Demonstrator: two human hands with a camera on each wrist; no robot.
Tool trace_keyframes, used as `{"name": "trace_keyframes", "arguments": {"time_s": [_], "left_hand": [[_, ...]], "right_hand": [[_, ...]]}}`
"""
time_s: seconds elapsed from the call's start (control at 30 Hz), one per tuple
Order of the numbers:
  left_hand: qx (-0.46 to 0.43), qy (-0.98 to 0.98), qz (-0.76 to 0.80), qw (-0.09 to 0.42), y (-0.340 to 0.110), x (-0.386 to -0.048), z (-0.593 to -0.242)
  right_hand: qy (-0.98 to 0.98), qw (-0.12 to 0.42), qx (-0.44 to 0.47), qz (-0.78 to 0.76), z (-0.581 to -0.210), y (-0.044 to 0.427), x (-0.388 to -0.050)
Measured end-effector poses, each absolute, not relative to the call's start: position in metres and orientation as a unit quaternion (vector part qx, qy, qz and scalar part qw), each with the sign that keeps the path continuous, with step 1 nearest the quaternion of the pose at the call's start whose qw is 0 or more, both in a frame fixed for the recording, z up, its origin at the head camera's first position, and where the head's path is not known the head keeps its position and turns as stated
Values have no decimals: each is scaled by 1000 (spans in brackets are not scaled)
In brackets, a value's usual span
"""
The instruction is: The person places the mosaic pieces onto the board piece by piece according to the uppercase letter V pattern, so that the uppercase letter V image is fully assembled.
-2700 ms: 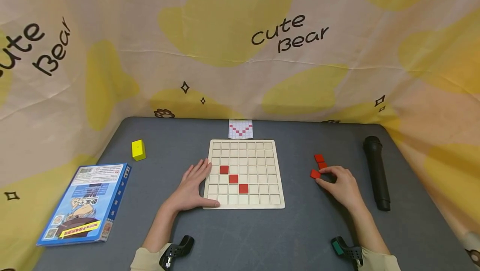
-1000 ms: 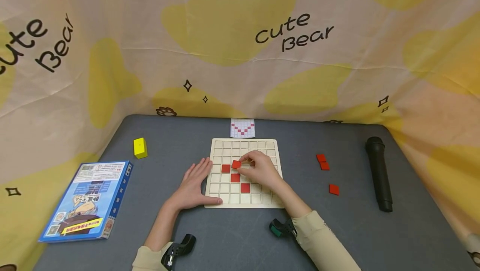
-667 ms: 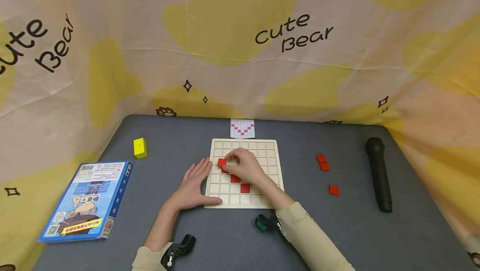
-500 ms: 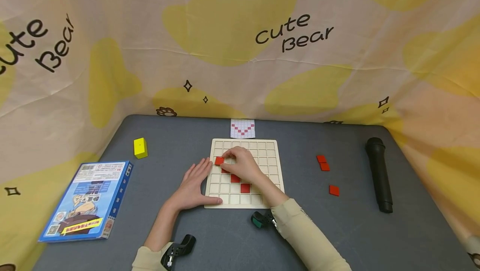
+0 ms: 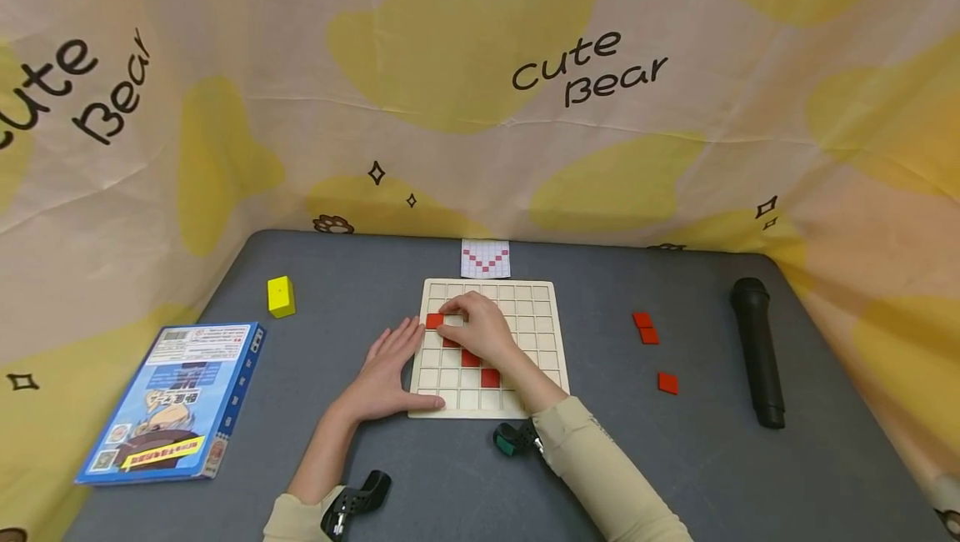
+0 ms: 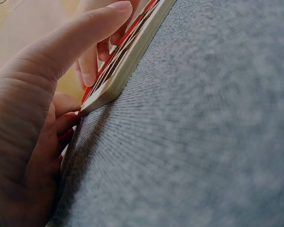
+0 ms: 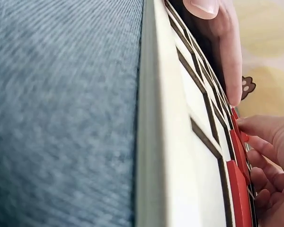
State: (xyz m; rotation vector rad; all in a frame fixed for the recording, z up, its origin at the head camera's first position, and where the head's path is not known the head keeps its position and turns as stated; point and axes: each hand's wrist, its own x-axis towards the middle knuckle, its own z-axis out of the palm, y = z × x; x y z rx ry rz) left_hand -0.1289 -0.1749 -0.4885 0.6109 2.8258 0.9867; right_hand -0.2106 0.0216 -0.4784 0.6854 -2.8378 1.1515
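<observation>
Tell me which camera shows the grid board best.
The head view: it shows the grid board from above, mostly uncovered. The left wrist view shows a slanted corner; the right wrist view, one edge and part of the top.

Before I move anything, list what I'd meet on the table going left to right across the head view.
Blue box, yellow block, left hand, pale grid board, loose red tiles, black microphone.
</observation>
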Motion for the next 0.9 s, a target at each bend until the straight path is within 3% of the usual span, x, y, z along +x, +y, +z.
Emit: {"name": "trace_keyframes", "arguments": {"time_s": [0.43,0.8,0.9], "left_hand": [[197,923,326,48,-173,-127,-488],[185,924,331,45,-172,-127,-486],[183,926,327,46,-172,-128,-486]], "right_hand": [[-884,-18,228,408,-480,29,-205],[-766,-93,88,630,-467,71,-200],[-732,-89,64,673,-461,93,-198]]}}
